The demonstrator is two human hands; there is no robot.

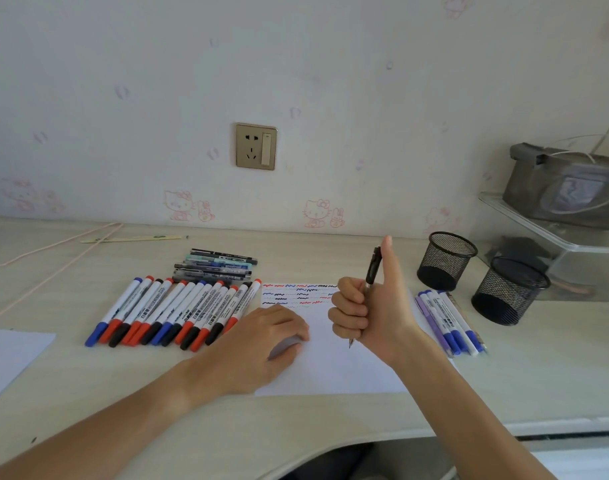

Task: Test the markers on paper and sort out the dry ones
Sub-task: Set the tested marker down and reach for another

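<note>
Right hand [362, 313]: fist wrapped round a slim black click pen [371, 271], thumb up.
Pen axis: near upright, tip just above the white paper sheet [330, 368].
Left hand [272, 332]: flat, pressing the sheet.

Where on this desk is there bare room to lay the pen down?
Bare desk lies in front of the marker row, between the spare sheet and the left hand. Crowded: test paper to mesh cups.

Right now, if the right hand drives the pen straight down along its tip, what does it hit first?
Likely the test paper: the right hand grips the pen tip-down, just above a blank part of the sheet. Height above it is unclear.
</note>
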